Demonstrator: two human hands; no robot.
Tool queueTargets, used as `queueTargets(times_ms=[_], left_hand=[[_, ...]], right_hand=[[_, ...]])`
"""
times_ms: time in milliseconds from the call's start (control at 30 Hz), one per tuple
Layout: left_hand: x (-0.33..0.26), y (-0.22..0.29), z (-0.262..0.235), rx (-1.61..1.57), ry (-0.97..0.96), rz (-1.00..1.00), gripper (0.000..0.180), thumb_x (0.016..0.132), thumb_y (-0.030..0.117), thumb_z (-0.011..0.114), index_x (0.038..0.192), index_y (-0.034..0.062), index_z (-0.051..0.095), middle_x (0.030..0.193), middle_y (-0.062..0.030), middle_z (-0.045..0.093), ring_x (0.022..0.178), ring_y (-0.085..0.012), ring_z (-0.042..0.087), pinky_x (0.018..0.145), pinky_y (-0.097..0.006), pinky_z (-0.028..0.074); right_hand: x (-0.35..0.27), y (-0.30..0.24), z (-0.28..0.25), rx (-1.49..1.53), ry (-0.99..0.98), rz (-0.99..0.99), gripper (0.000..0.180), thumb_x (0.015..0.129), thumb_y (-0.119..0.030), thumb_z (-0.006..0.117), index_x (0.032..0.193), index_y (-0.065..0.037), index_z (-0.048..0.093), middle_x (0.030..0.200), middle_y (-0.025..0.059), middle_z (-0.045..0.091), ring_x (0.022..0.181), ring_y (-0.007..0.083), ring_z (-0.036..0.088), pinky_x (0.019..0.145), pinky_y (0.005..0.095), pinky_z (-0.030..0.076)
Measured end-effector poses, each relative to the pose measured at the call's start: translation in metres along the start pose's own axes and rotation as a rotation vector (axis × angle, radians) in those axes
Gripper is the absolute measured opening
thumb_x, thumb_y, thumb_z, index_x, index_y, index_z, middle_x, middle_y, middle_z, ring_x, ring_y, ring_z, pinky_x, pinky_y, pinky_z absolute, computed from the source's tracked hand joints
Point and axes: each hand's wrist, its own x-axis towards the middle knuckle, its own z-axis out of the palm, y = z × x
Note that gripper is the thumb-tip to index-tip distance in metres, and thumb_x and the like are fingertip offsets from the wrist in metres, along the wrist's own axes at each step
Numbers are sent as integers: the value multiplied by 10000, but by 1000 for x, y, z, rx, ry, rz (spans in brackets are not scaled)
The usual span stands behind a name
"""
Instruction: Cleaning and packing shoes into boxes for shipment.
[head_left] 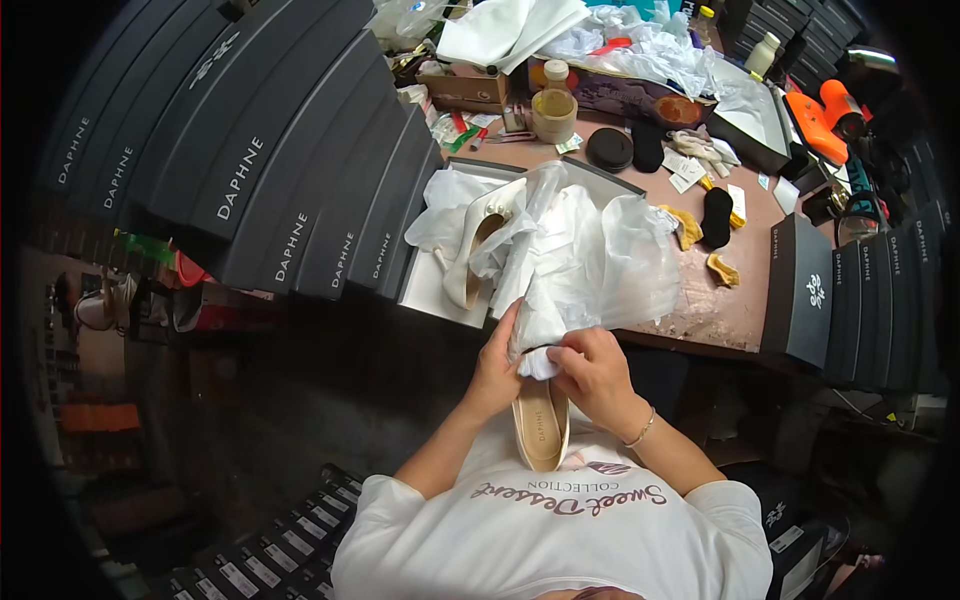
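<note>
A white high-heeled shoe (543,432) with a tan insole rests heel-first against my shirt, its toe pointing away toward the table. My left hand (490,376) is wrapped round the left side of its front part. Over the shoe's opening, my right hand (598,378) pinches a crumpled wad of white paper (540,363), which sits partly at the throat of the shoe. Just beyond, an open shoebox (425,285) holds a second white pump (466,258) with small ornaments on its toe. Sheets of white tissue paper (640,262) spill over the box and the table edge.
Stacks of dark grey shoeboxes rise at the left (270,150) and right (798,285). Across the brown table (720,320) lie a jar (554,115), a round black tin (609,149), black pads and yellow scraps (722,270). More boxes (290,545) stand below left.
</note>
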Motion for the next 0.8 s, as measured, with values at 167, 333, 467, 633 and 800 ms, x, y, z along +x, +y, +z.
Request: queueTargets(times_ms=[167,333,467,633,800], left_hand=[[-8,8,-4,182,-73,55,849,782,-7,636,1482,14,156,1462,-200,323,1341,-229,333,1088,-323,285],[-9,7,-8,-117,-71,25,793,848,35,630,1480,4,152,1443,-191,338,1311,-213,355,1077,-317,296],[-9,1,-8,-205,-28,-35,759,887,67,619,1481,5,151,1437,-176,347,1282,-201,385,1050,-308,335],[-8,4,-5,-162,-10,-13,726,900,61,593,1479,1,159,1437,-175,350,1269,-194,396,1038,-303,345],[-4,16,-3,-47,-28,92,708,918,84,567,1478,-9,145,1448,-177,334,1289,-202,377,1061,-314,308]], right_hand=[[3,-4,6,-149,-67,60,267,602,-87,720,799,-89,540,767,55,499,670,241,532,579,351,437],[8,-1,16,-235,-83,-7,235,647,-146,693,799,-98,520,742,51,473,613,222,527,533,328,426],[8,-6,5,61,-106,39,238,714,-218,704,814,-93,528,756,58,484,620,225,538,545,342,439],[13,6,11,-119,-68,122,506,675,-223,782,1101,-61,563,953,127,578,792,304,595,684,346,495],[20,12,13,429,28,384,754,662,-131,783,1324,-40,434,1097,197,590,966,364,596,813,375,491]])
